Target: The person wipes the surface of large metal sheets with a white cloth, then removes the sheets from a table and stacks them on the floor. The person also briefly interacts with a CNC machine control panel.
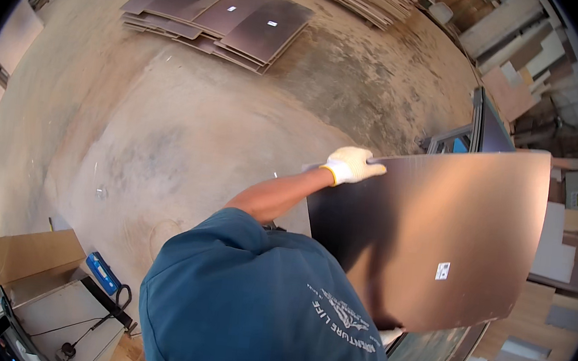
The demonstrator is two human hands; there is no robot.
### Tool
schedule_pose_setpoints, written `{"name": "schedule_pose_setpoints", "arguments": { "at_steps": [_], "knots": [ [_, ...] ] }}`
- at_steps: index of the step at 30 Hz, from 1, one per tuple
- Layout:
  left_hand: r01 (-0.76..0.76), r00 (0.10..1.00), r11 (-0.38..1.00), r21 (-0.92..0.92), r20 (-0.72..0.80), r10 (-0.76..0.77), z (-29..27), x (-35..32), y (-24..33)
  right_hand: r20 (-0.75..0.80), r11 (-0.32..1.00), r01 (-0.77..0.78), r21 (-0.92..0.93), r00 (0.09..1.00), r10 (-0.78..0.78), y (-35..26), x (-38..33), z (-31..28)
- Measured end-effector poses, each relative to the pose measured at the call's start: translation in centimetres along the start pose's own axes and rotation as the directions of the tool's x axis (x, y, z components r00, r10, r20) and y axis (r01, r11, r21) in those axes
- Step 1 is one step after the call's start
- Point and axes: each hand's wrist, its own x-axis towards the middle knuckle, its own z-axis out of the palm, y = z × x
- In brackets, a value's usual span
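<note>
A large glossy brown panel (453, 226) with a small white label is tilted up in front of me, to my right. My left hand (352, 166), in a white knit glove with a yellow cuff, grips its far left edge, the thumb lying along the rim. By the panel's near lower edge a sliver of white glove shows, which is my right hand (391, 335). The panel and my blue shirt hide most of that hand, so its fingers cannot be made out. Beneath the panel's near edge a greenish, dusty flat surface (425, 357) shows.
Several labelled brown boards (266, 30) lie stacked on the floor ahead. A grey-framed machine part (478, 126) stands beyond the panel. Board offcuts (549, 250) fill the right side. At lower left are an open cardboard box (35, 252), a blue tool-like object (103, 274) and a black cable.
</note>
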Motion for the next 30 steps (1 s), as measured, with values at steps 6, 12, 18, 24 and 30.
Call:
{"name": "schedule_pose_setpoints", "arguments": {
  "at_steps": [6,12,18,24,30],
  "knots": [
    [0.138,0.973,0.99,-0.023,-0.181,-0.14,-12.1,4.3,-7.4,0.193,0.989,0.103,-0.111,0.978,-0.08,-0.1,1.3,19.3],
    [0.268,0.892,0.959,-0.09,-0.352,-0.282,-20.3,8.7,-19.6,0.321,0.977,0.093,-0.191,0.947,-0.028,4.5,1.3,38.4],
    [0.489,0.716,0.864,-0.123,-0.509,-0.478,-32.1,15.8,-30.2,0.525,0.916,0.217,-0.339,0.851,-0.007,12.1,1.6,67.3],
    [0.743,0.454,0.608,-0.28,-0.456,-0.765,-40.0,15.7,-41.3,0.622,0.745,0.319,-0.585,0.767,0.16,20.4,-4.1,89.3],
    [0.888,0.23,0.36,-0.286,-0.401,-0.887,-45.1,16.6,-54.4,0.604,0.628,0.292,-0.721,0.709,0.364,34.1,-9.1,102.3]
  ]
}}
